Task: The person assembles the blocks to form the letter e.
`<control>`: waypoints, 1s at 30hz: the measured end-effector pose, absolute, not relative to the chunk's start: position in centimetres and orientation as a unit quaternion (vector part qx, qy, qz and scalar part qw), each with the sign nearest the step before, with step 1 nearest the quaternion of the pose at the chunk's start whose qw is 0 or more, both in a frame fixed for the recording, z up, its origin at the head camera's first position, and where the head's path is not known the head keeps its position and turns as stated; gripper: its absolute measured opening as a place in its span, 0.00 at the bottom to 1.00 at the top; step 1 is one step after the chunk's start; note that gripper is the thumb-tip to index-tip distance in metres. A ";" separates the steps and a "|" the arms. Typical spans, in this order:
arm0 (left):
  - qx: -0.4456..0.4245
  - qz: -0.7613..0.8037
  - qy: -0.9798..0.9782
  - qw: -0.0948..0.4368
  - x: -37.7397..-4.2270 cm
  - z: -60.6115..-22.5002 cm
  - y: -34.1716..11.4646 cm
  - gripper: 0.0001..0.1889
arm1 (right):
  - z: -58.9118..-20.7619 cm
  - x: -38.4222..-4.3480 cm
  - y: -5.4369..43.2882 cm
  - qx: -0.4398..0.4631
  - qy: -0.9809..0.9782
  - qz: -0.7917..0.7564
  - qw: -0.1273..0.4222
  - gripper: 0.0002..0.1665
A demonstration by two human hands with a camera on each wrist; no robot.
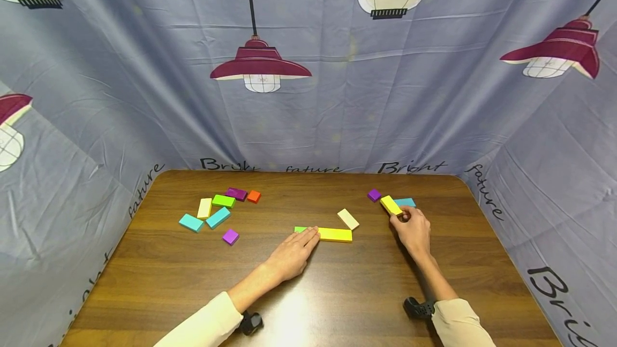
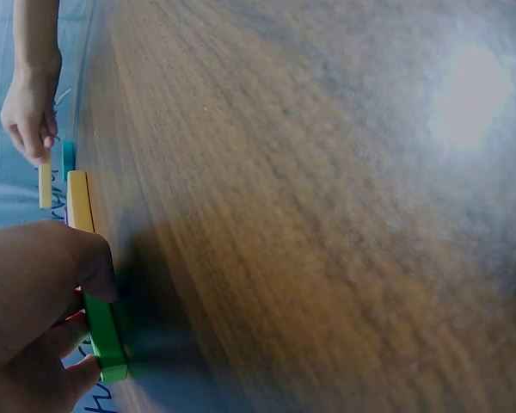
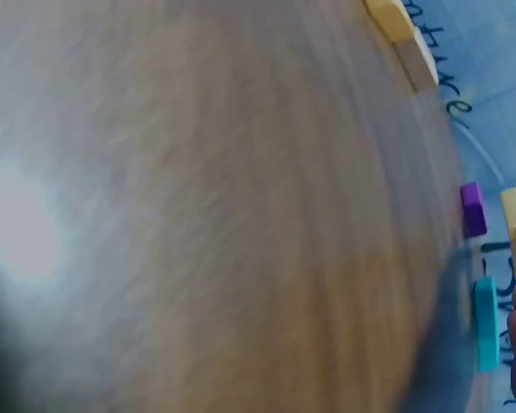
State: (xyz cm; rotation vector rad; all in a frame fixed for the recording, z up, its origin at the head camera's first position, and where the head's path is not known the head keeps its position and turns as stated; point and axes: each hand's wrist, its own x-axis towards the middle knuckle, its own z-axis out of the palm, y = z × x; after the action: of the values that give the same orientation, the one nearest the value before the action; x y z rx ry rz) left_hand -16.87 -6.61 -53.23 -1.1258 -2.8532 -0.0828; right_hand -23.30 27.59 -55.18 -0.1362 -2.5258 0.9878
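My left hand (image 1: 293, 255) pinches a green block (image 2: 105, 340) on the table, thumb on the near side and fingers on the far side. End to end with it lies a long yellow strip (image 1: 336, 235), partly covered by my fingertips in the head view. Over at the right, my right hand (image 1: 415, 232) holds a yellow block (image 1: 391, 205) between thumb and fingers, raised off the tabletop. A blue block (image 1: 406, 202) is partly hidden behind that block and hand. Close by sits a small purple block (image 1: 374, 195). A cream block (image 1: 348, 219) lies just behind the yellow strip.
To the left on the wooden table (image 1: 159, 283) are scattered blocks: a lime green one (image 1: 224, 201), a dark purple one (image 1: 236, 194), a red one (image 1: 254, 196), a cream one (image 1: 204, 208), two blue ones and a purple square (image 1: 231, 236). A printed curtain (image 1: 328, 111) borders the table.
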 end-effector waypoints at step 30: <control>-0.369 -0.035 -0.928 0.042 -16.9 -53.3 -6.7 0.30 | -54.0 -27.1 18.2 0.112 -0.904 0.393 0.126 0.19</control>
State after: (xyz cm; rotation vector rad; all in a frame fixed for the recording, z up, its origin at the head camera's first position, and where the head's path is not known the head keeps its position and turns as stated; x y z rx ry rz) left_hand -16.88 -6.67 -53.29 -1.1302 -2.8381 -0.1074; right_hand -27.08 18.25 -53.95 0.3262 -2.6319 1.1449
